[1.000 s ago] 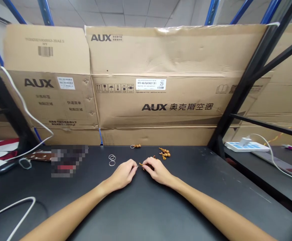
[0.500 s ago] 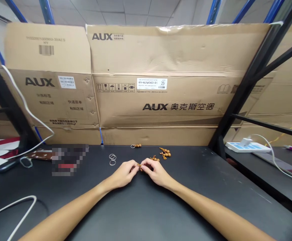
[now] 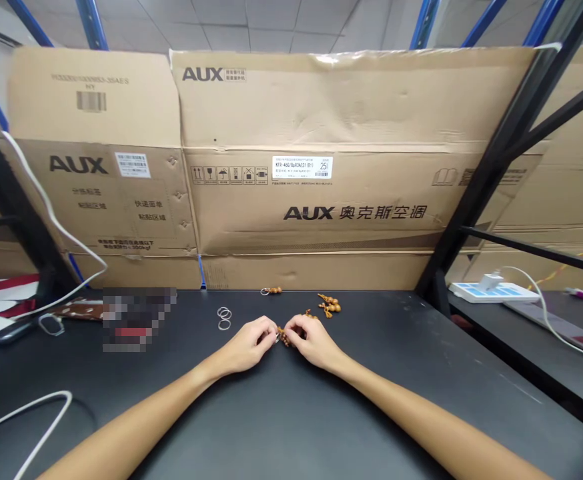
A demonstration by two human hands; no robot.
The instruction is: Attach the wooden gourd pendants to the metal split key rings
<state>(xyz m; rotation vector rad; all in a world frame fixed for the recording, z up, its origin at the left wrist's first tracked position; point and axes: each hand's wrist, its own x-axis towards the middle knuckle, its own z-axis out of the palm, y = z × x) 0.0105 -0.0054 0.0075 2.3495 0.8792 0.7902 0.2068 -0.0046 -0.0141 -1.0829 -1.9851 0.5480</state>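
My left hand [image 3: 246, 345] and my right hand [image 3: 311, 342] meet at the middle of a black table [image 3: 371, 373], fingertips pinched. A small metal ring [image 3: 277, 339] shows at the left fingertips, and a small wooden bead charm [image 3: 283, 336] sits in the right fingertips. Whether the two are joined is too small to tell. Beyond the right hand lie wooden gourd charms [image 3: 329, 305]. Another wooden charm with a ring [image 3: 271, 290] lies at the far edge. Two loose metal key rings [image 3: 224, 319] lie left of my left hand.
Flattened AUX cardboard boxes [image 3: 321, 200] stand along the table's far edge, between blue and black shelf uprights [image 3: 501, 153]. A blurred patch [image 3: 139, 320] covers something on the left. A white cable [image 3: 26, 417] lies near the front. A power strip [image 3: 491, 292] sits on a lower right shelf.
My hands have drawn slightly apart after nearly touching. The wooden bead charm has shifted lower, and the right hand now partly covers the small wooden piece behind it.
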